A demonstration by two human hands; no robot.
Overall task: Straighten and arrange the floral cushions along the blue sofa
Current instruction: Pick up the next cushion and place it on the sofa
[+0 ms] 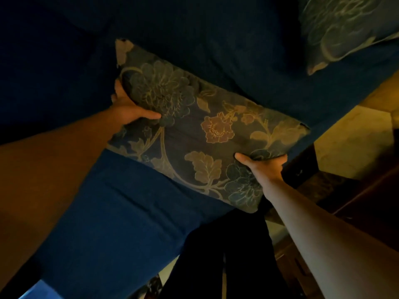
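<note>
Over the seat of the blue sofa (121, 212) you hold a floral cushion (203, 130) between both hands, its face turned up toward you and its long side running on a slant from upper left to lower right. Your left hand (129, 108) is clamped on the cushion's left edge, thumb pressed flat across the large blue flower on the front and the other fingers wrapped behind the edge, out of sight. Your right hand (265, 167) grips the lower right edge the same way, thumb on the front beside a pale leaf, fingers curled around the back. The cushion's upper left corner stands against the dark backrest, and its lower right corner hangs past the front edge of the seat; whether its underside touches the seat you cannot tell in this dim light. A second floral cushion (341, 29) leans at the upper right, well apart from the one you hold. Dark trousers (226, 262) show below, just beside the sofa's front edge, and a pale tiled floor (354, 147) lies to the right
</note>
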